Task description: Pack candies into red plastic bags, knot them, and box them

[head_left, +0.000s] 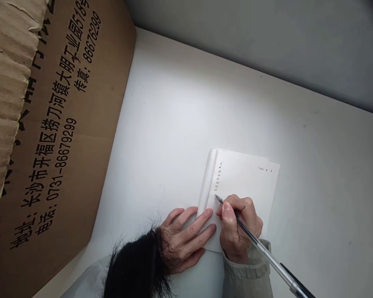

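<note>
A notebook (245, 178) lies on the white table with its left pages rolled back at the spine. Small handwritten numbers run in a column down the left of the page, and a few more marks stand near its top right. My right hand (239, 223) grips a pen (261, 248) with a clear barrel, its tip at the lower end of the column. Spread flat, my left hand (186, 240) rests across the rolled edge and lower left of the page. Its fingers are apart and it holds nothing.
A large cardboard box (65, 124) with black printed characters stands along the left side. Behind the white table (174, 103) rises a grey wall (267, 33). A black furry cuff (136, 265) covers my left wrist.
</note>
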A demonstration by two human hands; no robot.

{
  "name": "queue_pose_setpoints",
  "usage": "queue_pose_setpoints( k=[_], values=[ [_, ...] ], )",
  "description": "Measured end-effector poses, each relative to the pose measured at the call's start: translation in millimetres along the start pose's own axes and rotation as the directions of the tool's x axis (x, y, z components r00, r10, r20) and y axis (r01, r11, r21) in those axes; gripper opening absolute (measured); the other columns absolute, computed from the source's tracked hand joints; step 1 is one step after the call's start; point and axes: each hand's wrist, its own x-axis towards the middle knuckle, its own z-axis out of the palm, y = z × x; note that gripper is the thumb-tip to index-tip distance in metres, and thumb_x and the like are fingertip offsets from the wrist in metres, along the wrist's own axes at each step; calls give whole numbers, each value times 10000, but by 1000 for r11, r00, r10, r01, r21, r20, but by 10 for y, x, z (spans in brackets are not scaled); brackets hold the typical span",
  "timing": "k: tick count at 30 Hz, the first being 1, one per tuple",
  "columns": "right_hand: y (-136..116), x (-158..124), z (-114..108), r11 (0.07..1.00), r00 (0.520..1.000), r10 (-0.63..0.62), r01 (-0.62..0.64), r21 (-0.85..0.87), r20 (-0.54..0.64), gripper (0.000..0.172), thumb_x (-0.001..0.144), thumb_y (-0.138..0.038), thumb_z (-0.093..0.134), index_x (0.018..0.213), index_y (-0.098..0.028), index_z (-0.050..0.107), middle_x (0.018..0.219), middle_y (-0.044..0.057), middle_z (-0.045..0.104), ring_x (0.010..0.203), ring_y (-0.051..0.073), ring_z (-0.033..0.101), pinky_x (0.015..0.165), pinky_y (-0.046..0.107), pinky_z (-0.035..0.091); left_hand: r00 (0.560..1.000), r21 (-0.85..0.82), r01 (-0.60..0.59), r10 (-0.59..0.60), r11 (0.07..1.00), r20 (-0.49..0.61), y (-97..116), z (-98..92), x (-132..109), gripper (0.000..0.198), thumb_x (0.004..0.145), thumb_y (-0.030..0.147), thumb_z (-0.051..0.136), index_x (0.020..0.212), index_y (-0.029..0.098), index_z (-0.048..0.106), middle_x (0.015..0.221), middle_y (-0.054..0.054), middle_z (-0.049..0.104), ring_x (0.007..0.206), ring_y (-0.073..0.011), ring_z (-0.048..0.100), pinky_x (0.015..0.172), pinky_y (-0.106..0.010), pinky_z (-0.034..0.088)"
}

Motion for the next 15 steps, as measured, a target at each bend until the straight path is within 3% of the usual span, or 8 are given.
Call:
queue_pose_setpoints(
  k=[10, 15],
  values=[
    [7, -2, 11, 999, 998, 7, -9, -35, -69, 52, 885, -195, 519, 846, -214, 548, 595, -47, 563, 456, 98, 524, 446, 224, 412, 1000, 25, -10, 10, 1000, 13, -4, -19, 10, 333, 899, 263, 550, 1193, 173, 679, 1389, -66, 596, 1148, -299, 552, 911, -451, 429],
    [11, -2, 30, 1000, 997, -8, 6, -29, -75, 136, 891, -197, 509, 758, -225, 503, 544, -56, 539, 434, 99, 514, 432, 223, 396, 1000, 13, 0, 0, 1000, 8, -2, -13, 2, 329, 913, 261, 533, 1194, 169, 678, 1360, -71, 620, 1149, -305, 551, 918, -457, 422]
  ],
)
